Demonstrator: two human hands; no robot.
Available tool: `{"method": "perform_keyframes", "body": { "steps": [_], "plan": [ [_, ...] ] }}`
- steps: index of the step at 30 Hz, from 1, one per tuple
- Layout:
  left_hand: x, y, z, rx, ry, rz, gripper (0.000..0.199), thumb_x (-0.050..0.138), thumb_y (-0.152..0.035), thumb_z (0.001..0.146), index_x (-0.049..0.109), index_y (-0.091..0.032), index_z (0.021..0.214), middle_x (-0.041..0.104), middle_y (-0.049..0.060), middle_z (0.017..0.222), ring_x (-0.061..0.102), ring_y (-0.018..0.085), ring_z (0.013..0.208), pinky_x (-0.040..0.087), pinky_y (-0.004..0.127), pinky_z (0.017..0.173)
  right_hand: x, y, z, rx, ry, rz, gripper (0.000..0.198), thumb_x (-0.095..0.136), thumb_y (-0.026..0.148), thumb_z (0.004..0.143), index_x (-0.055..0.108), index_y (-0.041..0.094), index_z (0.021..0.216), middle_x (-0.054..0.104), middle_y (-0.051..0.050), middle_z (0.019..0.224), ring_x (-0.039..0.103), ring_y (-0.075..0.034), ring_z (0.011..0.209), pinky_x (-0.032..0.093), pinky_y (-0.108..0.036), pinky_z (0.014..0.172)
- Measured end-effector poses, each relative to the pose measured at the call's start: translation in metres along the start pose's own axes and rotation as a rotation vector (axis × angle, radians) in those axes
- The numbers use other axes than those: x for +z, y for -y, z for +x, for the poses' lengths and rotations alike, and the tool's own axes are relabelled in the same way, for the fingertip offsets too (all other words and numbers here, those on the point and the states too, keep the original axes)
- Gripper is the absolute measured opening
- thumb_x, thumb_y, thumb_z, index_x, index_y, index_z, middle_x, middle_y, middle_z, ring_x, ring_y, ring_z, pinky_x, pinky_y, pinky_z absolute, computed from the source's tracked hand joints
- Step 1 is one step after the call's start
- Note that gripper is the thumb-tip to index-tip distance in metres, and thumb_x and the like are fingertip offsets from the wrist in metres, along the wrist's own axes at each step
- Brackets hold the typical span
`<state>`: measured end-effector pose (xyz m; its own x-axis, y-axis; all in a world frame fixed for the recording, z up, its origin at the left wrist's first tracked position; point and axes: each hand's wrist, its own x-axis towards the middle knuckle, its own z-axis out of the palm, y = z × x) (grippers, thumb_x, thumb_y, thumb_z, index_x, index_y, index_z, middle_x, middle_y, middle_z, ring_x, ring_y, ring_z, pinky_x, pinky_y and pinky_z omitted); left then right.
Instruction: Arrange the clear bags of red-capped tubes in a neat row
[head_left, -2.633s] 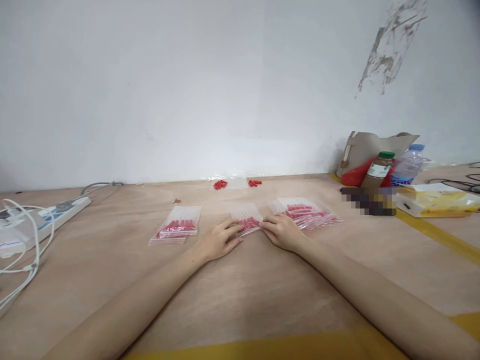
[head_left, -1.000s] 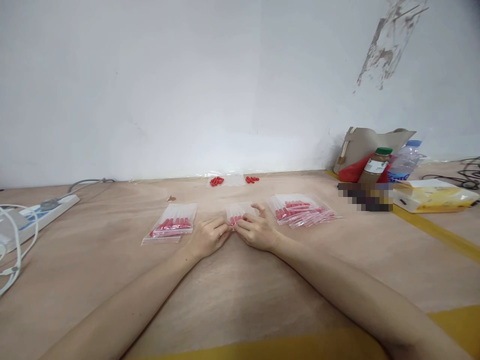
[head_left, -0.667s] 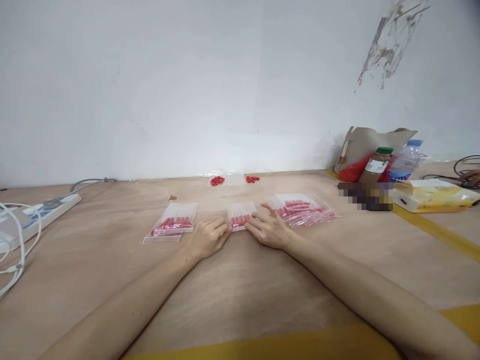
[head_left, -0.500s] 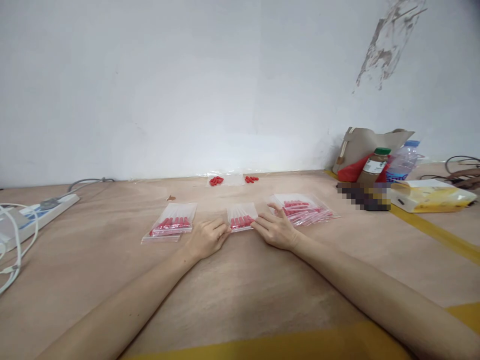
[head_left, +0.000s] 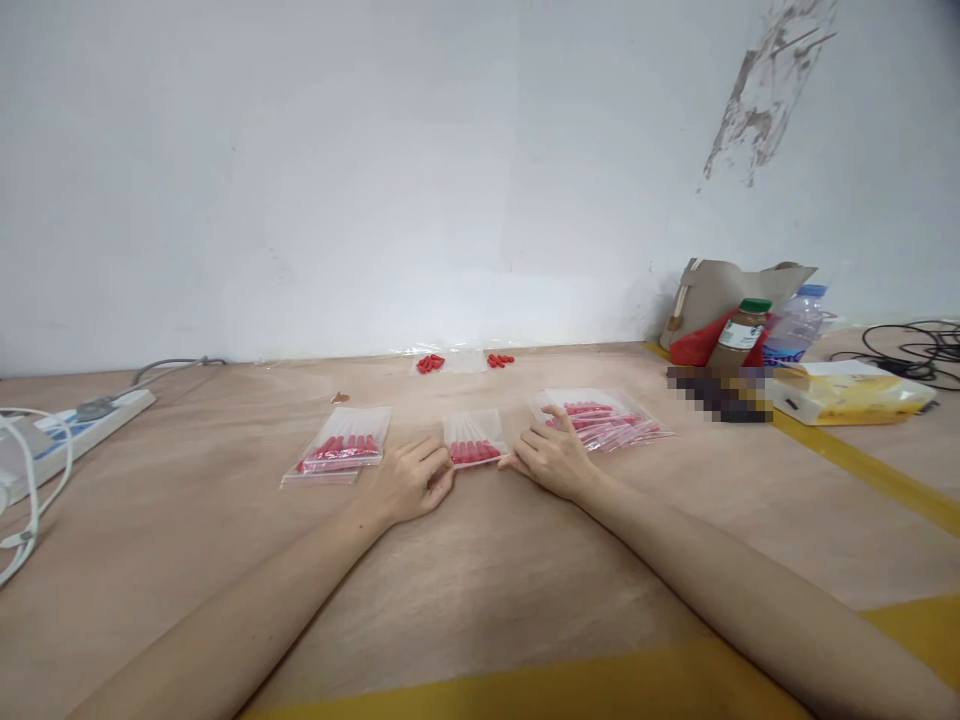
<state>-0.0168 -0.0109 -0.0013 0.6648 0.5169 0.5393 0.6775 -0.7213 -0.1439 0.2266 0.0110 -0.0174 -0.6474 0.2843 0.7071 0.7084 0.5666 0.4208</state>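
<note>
Between my hands lies a small clear zip bag (head_left: 474, 430) with several red capsule-like pieces (head_left: 474, 452) in a row near its front edge. My left hand (head_left: 415, 482) pinches the bag's front left corner, fingers curled. At the front right corner, my right hand (head_left: 551, 455) has thumb and fingers closed on the edge. Left of my left hand, filled zip bags (head_left: 345, 440) lie stacked. Beyond my right hand spreads a pile of similar filled bags (head_left: 615, 425), partly hidden by that hand.
Loose red pieces (head_left: 430, 364) and a second small heap (head_left: 500, 361) lie on clear plastic near the wall. A power strip (head_left: 90, 425) with white cables stands at left. To the right are a beige bag (head_left: 712, 295), a green-capped bottle (head_left: 742, 335), a clear bottle (head_left: 799, 325) and a yellow-white packet (head_left: 851, 393).
My right hand's fingers have curled in and its grip shifted along the bag's front edge to the corner. The bag has moved slightly left. The whole view has shifted a little.
</note>
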Motion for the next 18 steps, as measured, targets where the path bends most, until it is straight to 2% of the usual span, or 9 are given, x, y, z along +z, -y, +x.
{"method": "perform_keyframes", "body": {
  "steps": [2,5,7,10,12,14,15,18],
  "plan": [
    [-0.002,-0.001,0.000,-0.044,0.005,-0.067,0.015,0.047,-0.025,0.080,0.055,-0.017,0.089,0.058,0.006,0.093,0.055,0.019,0.086,0.044,0.031,0.075,-0.003,-0.002,-0.002,0.011,0.014,0.068,0.034,0.045,0.042,0.084,0.054,0.018,0.061,0.054,0.001,0.058,0.045,-0.011,0.065,0.021,-0.038,0.092],
    [0.000,-0.002,0.001,-0.102,0.029,-0.135,0.038,0.049,-0.028,0.080,0.047,-0.019,0.116,0.050,0.009,0.117,0.048,0.023,0.107,0.041,0.037,0.088,-0.010,-0.011,-0.006,0.076,0.035,0.131,0.033,0.046,0.044,0.082,0.055,0.018,0.065,0.058,0.000,0.065,0.047,-0.012,0.068,0.022,-0.038,0.089],
    [0.002,-0.002,0.003,-0.123,0.104,-0.166,0.042,0.045,-0.029,0.084,0.041,-0.024,0.126,0.038,0.007,0.132,0.041,0.024,0.117,0.040,0.037,0.093,-0.016,-0.022,-0.010,0.200,0.050,0.149,0.030,0.047,0.043,0.081,0.056,0.018,0.067,0.059,-0.001,0.068,0.048,-0.012,0.070,0.023,-0.037,0.087],
    [0.006,0.000,0.005,-0.118,0.256,-0.223,0.039,0.036,-0.030,0.089,0.038,-0.034,0.128,0.019,0.000,0.144,0.030,0.025,0.127,0.034,0.040,0.099,-0.023,-0.043,-0.018,0.421,0.088,0.152,0.027,0.051,0.043,0.077,0.057,0.018,0.072,0.060,-0.003,0.077,0.051,-0.015,0.078,0.023,-0.037,0.086],
    [0.008,0.001,0.006,-0.128,0.315,-0.264,0.037,0.033,-0.032,0.091,0.038,-0.037,0.128,0.017,-0.003,0.145,0.024,0.024,0.129,0.031,0.041,0.102,-0.023,-0.057,-0.025,0.562,0.146,0.158,0.030,0.054,0.048,0.073,0.060,0.020,0.080,0.059,-0.005,0.089,0.051,-0.019,0.089,0.026,-0.038,0.086],
    [0.008,0.002,0.005,-0.185,0.287,-0.280,0.036,0.031,-0.035,0.092,0.040,-0.036,0.127,0.023,-0.003,0.143,0.025,0.022,0.129,0.030,0.040,0.102,-0.020,-0.068,-0.032,0.665,0.230,0.202,0.038,0.056,0.053,0.069,0.061,0.022,0.091,0.058,-0.006,0.099,0.050,-0.022,0.096,0.031,-0.038,0.083],
    [0.009,0.002,0.004,-0.230,0.235,-0.274,0.036,0.031,-0.036,0.092,0.042,-0.035,0.126,0.028,-0.002,0.141,0.028,0.021,0.128,0.031,0.040,0.102,-0.018,-0.072,-0.035,0.700,0.273,0.231,0.042,0.056,0.054,0.068,0.061,0.023,0.095,0.057,-0.006,0.102,0.049,-0.023,0.098,0.033,-0.038,0.082],
    [0.009,0.007,0.001,-0.399,-0.029,-0.269,0.036,0.032,-0.037,0.091,0.047,-0.030,0.123,0.045,0.002,0.130,0.040,0.021,0.120,0.034,0.041,0.100,-0.011,-0.080,-0.042,0.734,0.356,0.295,0.044,0.058,0.053,0.067,0.061,0.025,0.100,0.058,-0.006,0.103,0.051,-0.022,0.098,0.038,-0.035,0.081]
  ]
}}
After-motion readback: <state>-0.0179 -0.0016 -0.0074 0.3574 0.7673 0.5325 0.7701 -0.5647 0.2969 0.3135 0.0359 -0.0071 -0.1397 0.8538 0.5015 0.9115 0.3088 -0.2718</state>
